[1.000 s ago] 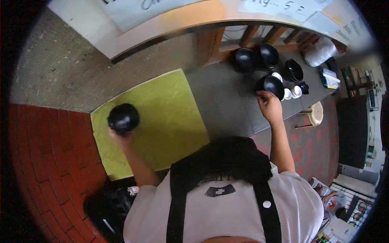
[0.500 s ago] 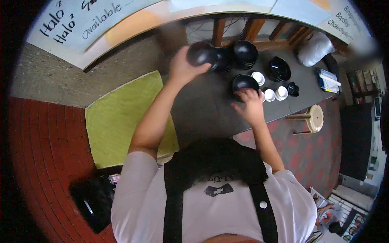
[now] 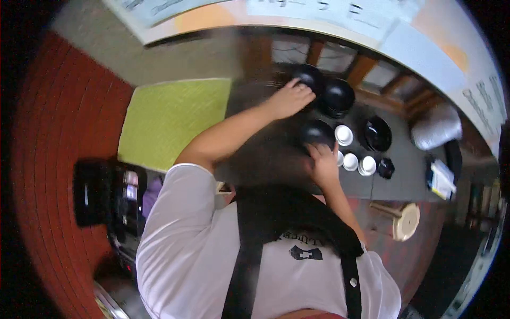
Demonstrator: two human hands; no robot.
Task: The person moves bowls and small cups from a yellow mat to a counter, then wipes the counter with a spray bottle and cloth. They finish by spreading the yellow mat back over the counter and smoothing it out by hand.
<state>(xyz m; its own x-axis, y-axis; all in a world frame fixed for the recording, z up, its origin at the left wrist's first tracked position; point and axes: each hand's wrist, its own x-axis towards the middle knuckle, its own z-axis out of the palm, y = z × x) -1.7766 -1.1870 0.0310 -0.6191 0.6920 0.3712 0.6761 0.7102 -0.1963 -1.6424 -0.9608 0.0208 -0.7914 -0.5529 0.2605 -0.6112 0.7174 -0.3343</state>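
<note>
My left hand (image 3: 292,99) reaches over the table, its fingers closed over the near rim of a black bowl (image 3: 309,76) at the back. That bowl is in line with a left-hand stack, mostly hidden beneath it. Just to its right stands another stack of black bowls (image 3: 338,97). Closer to me, my right hand (image 3: 324,164) has its fingers over the near rim of a black bowl (image 3: 317,132); its thumb is blurred. Several small white cups (image 3: 350,161) stand beside the right hand, with stacked white cups (image 3: 343,135) beside the bowl.
A large black bowl (image 3: 377,134) and a small black dish (image 3: 386,168) stand farther right. Beyond are a silvery wrapped bundle (image 3: 436,127) and a blue-white pack (image 3: 442,179). A green mat (image 3: 172,119) lies left; a cream stool (image 3: 406,222) stands below the table's right edge.
My left hand has carried its black bowl rightward to the left-hand stack at the back. My right hand stays at the nearer bowl. The view has turned and shifted.
</note>
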